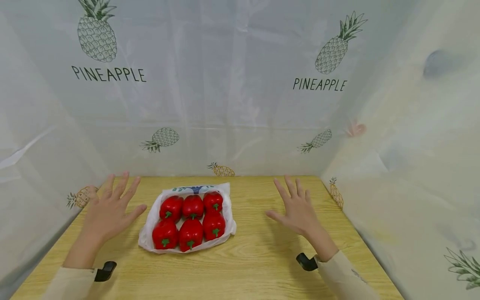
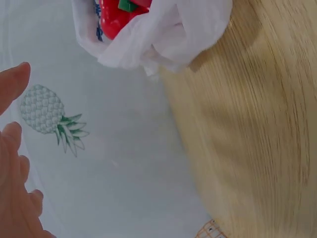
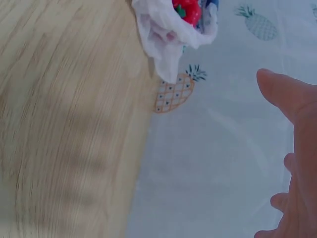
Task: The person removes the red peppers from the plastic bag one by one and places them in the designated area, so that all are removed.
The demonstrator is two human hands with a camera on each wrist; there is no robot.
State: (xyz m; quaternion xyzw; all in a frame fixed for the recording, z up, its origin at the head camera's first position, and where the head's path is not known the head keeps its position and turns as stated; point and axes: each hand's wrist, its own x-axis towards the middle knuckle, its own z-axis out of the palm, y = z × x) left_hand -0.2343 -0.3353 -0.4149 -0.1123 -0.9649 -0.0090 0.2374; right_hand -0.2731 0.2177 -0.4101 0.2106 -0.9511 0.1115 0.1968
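Several red bell peppers [image 1: 192, 221] with green stems lie packed in two rows inside an opened white plastic bag [image 1: 147, 227] on the wooden table [image 1: 262, 258]. My left hand [image 1: 109, 210] hovers to the left of the bag, fingers spread and straight, holding nothing. To the right of the bag my right hand [image 1: 296, 208] is spread the same way, also holding nothing. The left wrist view shows the bag's edge [image 2: 163, 39] and one pepper [image 2: 116, 17]. A corner of the bag [image 3: 166, 34] and a pepper [image 3: 188, 11] appear in the right wrist view.
White sheets printed with pineapples [image 1: 240, 83] enclose the table at the back and on both sides. The table's far edge meets the back sheet just behind the bag. A black wrist mount [image 1: 105, 271] sits on each forearm.
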